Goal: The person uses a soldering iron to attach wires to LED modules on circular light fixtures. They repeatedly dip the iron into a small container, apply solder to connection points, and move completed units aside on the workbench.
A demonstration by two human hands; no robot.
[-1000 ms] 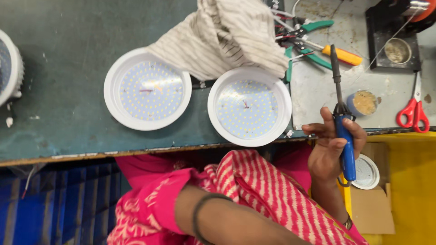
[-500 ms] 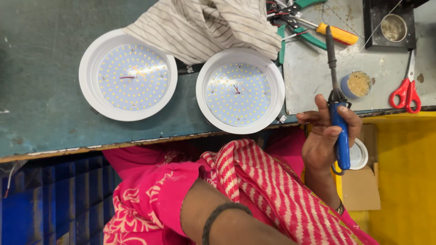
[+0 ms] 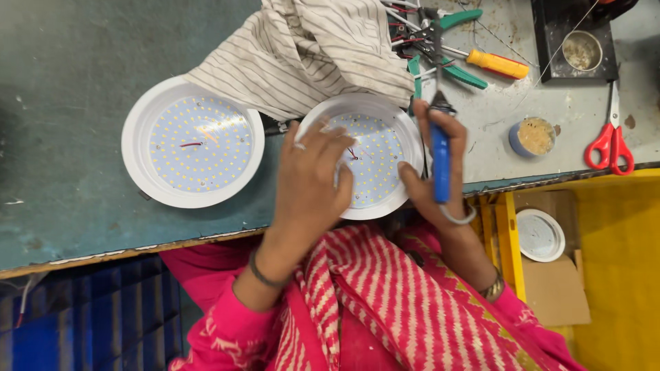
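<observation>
Your left hand (image 3: 313, 175) lies flat and open on the round LED light panel (image 3: 375, 161) at the green table (image 3: 69, 89) edge. Your right hand (image 3: 430, 172) grips the blue-handled soldering iron (image 3: 440, 148) beside it. A yellow bin (image 3: 619, 275) sits lower right.

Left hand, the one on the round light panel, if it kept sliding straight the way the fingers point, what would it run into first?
Probably the striped cloth: the left hand points up across the near light panel, whose far rim the cloth overlaps.
</observation>
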